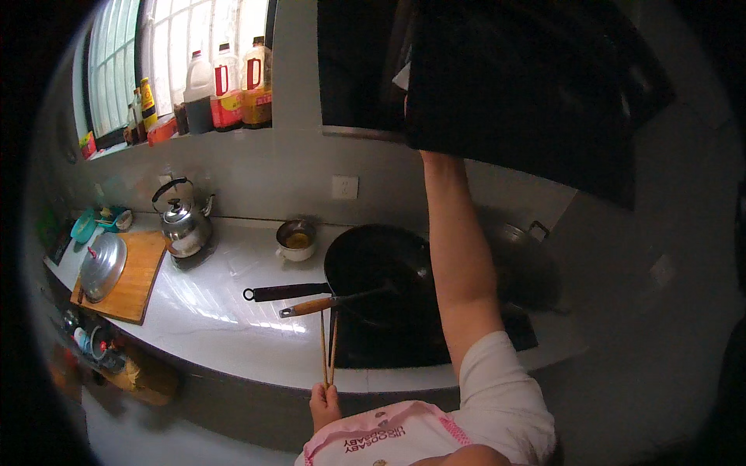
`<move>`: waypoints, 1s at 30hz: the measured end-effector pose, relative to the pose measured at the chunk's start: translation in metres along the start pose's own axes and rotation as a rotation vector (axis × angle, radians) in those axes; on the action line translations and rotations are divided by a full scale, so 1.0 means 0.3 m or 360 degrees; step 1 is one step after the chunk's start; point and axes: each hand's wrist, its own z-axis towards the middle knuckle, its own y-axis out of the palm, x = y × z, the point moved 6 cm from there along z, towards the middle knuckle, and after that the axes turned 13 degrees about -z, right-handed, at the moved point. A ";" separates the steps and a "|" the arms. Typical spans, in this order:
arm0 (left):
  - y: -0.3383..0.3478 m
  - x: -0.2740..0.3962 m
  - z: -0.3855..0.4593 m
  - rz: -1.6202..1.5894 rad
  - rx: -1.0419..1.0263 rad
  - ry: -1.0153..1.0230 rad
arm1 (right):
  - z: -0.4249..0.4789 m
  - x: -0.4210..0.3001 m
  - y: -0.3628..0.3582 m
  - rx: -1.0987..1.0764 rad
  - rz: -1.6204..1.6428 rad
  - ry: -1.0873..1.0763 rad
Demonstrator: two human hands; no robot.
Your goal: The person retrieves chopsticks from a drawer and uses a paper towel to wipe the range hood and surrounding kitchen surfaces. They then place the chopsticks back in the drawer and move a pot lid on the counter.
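Note:
My left hand (325, 403) is closed around a pair of wooden chopsticks (327, 355), whose far ends point to the stove. My right arm reaches up behind the dark range hood (518, 99); that hand is hidden by the hood. Below the arm, a black wok (373, 262) sits on the black cooktop (384, 349), its handle to the left. A spatula with a wooden handle (312, 306) rests across the wok's rim. Behind and left of the wok stands a small metal bowl (296, 233) on a white cup, with something yellowish inside.
A steel kettle (186, 230) stands on the counter (227, 343), left of the bowl. Farther left, a metal lid (104, 268) lies on a wooden cutting board (143, 279). Several bottles line the windowsill (169, 138). Another pan (524, 268) is on the right.

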 end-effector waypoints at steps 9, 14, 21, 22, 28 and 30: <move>0.057 0.073 -0.021 0.0244 0.0016 0.0006 | -0.220 -0.100 0.046 0.0846 -0.0418 -0.0026; 0.091 -0.016 -0.004 0.0233 -0.0084 0.0066 | -0.227 -0.240 -0.030 0.1021 -0.0246 -0.0043; 0.191 -0.056 -0.013 0.0113 -0.0220 0.0008 | -0.254 -0.517 -0.174 0.0965 -0.0161 -0.0418; 0.202 -0.050 -0.014 0.0098 -0.0217 0.0037 | -0.264 -0.569 -0.173 0.0989 -0.0214 -0.0458; 0.268 -0.027 -0.033 0.0078 -0.0187 0.0097 | -0.335 -0.877 -0.158 0.1055 -0.0487 -0.0685; 0.280 -0.034 -0.028 0.0098 -0.0205 0.0059 | -0.366 -0.963 -0.155 0.1076 -0.0562 -0.0749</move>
